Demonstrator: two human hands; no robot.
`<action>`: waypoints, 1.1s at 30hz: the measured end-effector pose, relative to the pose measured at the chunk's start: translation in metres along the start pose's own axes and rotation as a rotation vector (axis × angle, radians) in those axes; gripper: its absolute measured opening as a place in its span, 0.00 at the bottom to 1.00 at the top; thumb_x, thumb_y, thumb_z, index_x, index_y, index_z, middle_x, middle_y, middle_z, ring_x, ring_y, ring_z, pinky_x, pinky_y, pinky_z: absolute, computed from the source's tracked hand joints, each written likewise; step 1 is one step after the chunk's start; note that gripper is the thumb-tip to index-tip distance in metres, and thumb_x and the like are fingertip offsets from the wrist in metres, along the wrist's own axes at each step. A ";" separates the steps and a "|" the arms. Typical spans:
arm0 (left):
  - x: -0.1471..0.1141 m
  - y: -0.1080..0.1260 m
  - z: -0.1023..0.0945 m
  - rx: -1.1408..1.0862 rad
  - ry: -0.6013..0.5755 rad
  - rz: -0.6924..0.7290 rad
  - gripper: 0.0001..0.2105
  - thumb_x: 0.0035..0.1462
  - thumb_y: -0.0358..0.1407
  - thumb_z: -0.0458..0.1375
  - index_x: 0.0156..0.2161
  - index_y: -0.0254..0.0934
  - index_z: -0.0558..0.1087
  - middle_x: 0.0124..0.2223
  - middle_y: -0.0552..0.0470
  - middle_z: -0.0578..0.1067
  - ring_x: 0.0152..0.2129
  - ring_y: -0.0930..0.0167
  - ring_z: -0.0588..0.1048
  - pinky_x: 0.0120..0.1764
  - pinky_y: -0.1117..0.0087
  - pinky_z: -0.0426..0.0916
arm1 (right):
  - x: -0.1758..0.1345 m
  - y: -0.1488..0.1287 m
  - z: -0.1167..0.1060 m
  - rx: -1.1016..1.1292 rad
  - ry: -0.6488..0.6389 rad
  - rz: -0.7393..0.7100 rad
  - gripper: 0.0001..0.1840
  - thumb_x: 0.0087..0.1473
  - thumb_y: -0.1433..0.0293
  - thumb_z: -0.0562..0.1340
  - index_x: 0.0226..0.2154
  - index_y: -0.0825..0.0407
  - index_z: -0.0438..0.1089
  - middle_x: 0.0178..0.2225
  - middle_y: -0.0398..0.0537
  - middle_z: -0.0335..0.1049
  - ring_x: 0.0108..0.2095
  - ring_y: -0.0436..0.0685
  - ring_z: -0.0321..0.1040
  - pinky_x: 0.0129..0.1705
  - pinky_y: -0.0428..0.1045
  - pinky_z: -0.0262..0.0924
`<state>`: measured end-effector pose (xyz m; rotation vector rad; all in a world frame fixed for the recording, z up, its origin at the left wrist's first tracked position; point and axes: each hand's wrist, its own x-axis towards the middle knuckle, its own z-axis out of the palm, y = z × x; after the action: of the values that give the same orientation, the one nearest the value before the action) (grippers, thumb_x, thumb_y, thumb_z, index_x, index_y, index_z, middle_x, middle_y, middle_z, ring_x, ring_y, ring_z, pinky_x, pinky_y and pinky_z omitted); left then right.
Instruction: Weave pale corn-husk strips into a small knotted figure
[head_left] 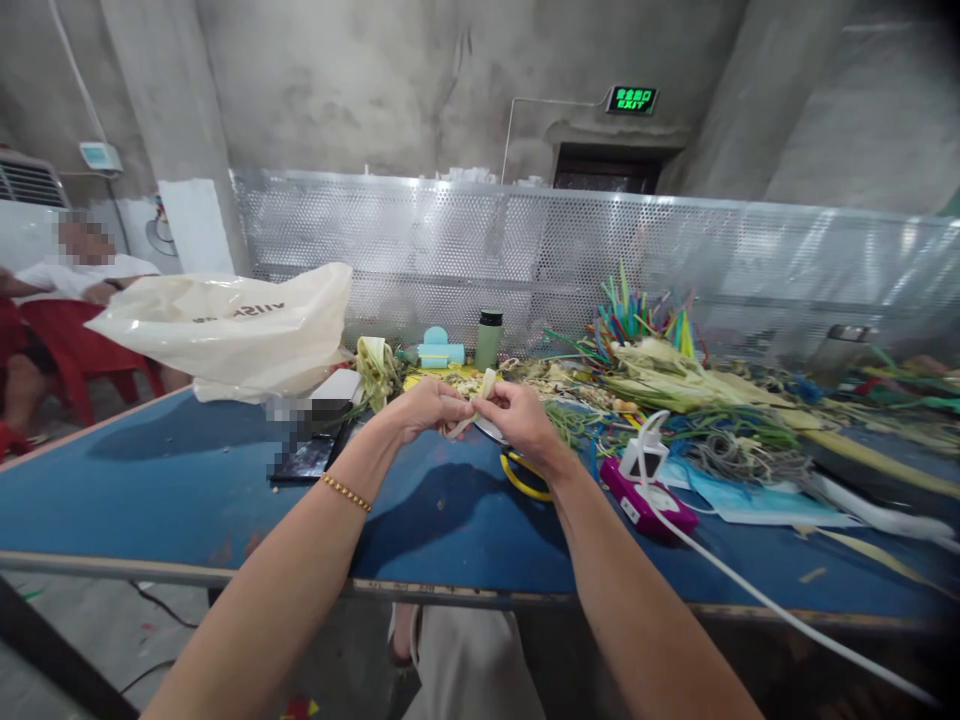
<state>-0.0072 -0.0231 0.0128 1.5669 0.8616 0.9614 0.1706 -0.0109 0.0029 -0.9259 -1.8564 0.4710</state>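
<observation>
Above the middle of the blue table, both of my hands meet at a pale corn husk strip [488, 382]. My left hand [431, 408], below a wrist with a beaded bracelet, is closed in a pinch on it. The fingers of my right hand [519, 415] also pinch the strip, close against the left fingertips. One end of the strip stands up between the hands, and a pale length hangs beneath the left fingers. A yellow ring-shaped object [523, 480] lies under my right wrist, partly hidden by it.
A plastic bag [232, 330] and a dark phone-like object [304, 460] are on the left. Behind my hands stands a green bottle [488, 340]. Corn husks [667, 375], wire coils [739, 460] and a purple power strip [649, 500] with a white cable crowd the right. A person sits at far left.
</observation>
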 end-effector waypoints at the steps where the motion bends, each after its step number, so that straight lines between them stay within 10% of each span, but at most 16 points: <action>1: 0.002 -0.001 0.000 -0.020 0.043 0.027 0.13 0.42 0.39 0.69 0.22 0.30 0.73 0.20 0.49 0.74 0.16 0.74 0.69 0.22 0.72 0.60 | 0.000 -0.001 0.000 -0.023 0.068 -0.017 0.13 0.49 0.60 0.63 0.24 0.53 0.71 0.25 0.46 0.70 0.27 0.53 0.63 0.31 0.48 0.56; 5: 0.011 -0.006 -0.003 -0.117 0.255 0.124 0.12 0.42 0.39 0.68 0.23 0.31 0.73 0.20 0.51 0.73 0.16 0.75 0.68 0.23 0.73 0.60 | 0.000 -0.006 -0.002 -0.144 0.346 -0.048 0.14 0.53 0.59 0.61 0.24 0.51 0.71 0.26 0.48 0.71 0.27 0.54 0.63 0.33 0.49 0.55; 11: 0.019 -0.015 0.001 -0.158 0.340 0.193 0.13 0.39 0.39 0.69 0.23 0.30 0.74 0.18 0.54 0.70 0.16 0.77 0.64 0.22 0.73 0.55 | -0.003 -0.007 0.009 -0.132 0.021 -0.033 0.20 0.53 0.60 0.59 0.15 0.53 0.67 0.15 0.42 0.62 0.20 0.50 0.56 0.26 0.48 0.47; 20: 0.016 -0.013 0.008 -0.262 0.187 0.201 0.17 0.32 0.38 0.73 0.27 0.29 0.77 0.23 0.51 0.74 0.19 0.77 0.65 0.25 0.73 0.57 | -0.001 -0.001 0.013 -0.168 0.047 -0.005 0.13 0.48 0.66 0.57 0.16 0.52 0.62 0.17 0.41 0.62 0.22 0.49 0.57 0.27 0.46 0.50; 33: 0.016 -0.008 0.007 -0.336 0.284 0.226 0.16 0.34 0.38 0.73 0.20 0.30 0.71 0.18 0.55 0.68 0.16 0.79 0.63 0.23 0.73 0.54 | -0.002 -0.005 0.013 -0.115 0.016 -0.012 0.14 0.50 0.64 0.57 0.17 0.52 0.64 0.15 0.40 0.60 0.20 0.49 0.56 0.25 0.45 0.49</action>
<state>0.0051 -0.0101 0.0066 1.2723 0.6782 1.4386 0.1576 -0.0151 -0.0007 -0.9913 -1.8891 0.3510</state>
